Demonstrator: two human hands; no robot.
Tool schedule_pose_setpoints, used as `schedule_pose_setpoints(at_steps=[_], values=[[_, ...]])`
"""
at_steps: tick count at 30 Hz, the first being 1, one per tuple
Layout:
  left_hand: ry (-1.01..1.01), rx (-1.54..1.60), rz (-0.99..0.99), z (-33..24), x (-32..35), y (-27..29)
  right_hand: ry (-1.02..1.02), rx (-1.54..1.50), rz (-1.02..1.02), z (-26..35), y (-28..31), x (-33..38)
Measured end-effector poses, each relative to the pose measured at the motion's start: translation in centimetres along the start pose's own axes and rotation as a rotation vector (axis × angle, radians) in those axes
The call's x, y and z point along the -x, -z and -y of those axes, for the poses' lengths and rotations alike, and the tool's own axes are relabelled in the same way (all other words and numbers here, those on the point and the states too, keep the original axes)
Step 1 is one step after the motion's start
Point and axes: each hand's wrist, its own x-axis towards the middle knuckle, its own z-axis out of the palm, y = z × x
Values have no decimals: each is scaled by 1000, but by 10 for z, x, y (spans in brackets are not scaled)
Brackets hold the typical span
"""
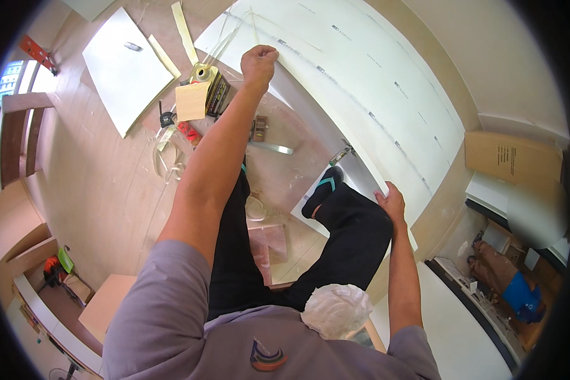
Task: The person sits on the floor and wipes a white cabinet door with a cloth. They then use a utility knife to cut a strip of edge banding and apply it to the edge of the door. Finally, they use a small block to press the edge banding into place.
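A long white panel [335, 117] is tilted up on its edge in front of me. At its far end my left hand [258, 64] is closed, its fingers pinched at the panel's top edge. My right hand [392, 206] grips the same edge at the near end, thumb on top. A metal hinge [342, 152] is fixed to the panel's inner face, beside my sandalled foot [323, 190]. Beyond the panel lies a large white sheet [373, 69] with small printed marks. What the lower edge of the panel rests on is partly hidden.
To the left are an open metal can [202, 73], a wooden block [190, 102], a red tool [189, 133], a small plane [259, 128] and curled strips [165, 161]. Another white board [130, 66] lies farther left. A cardboard box [512, 157] stands right.
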Motion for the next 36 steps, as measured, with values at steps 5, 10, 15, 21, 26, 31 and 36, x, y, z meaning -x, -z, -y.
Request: schedule_pose_setpoints(at_steps=[5, 10, 15, 21, 26, 31, 36], values=[[-162, -198, -38, 7, -1, -1, 314, -256, 104, 35, 12, -40], [171, 140, 38, -16, 12, -1, 465, -184, 29, 157, 15, -86], [284, 265, 6, -19, 16, 5, 289, 21, -90, 233, -10, -103], [258, 176, 29, -15, 13, 11, 196, 56, -110, 240, -14, -100], [-356, -522, 0, 0, 4, 15, 204, 73, -146, 238, -14, -99], [-343, -462, 148, 11, -8, 26, 435, -392, -302, 231, -25, -87], [139, -342, 288, -32, 6, 23, 486, -617, -306, 224, -36, -87]])
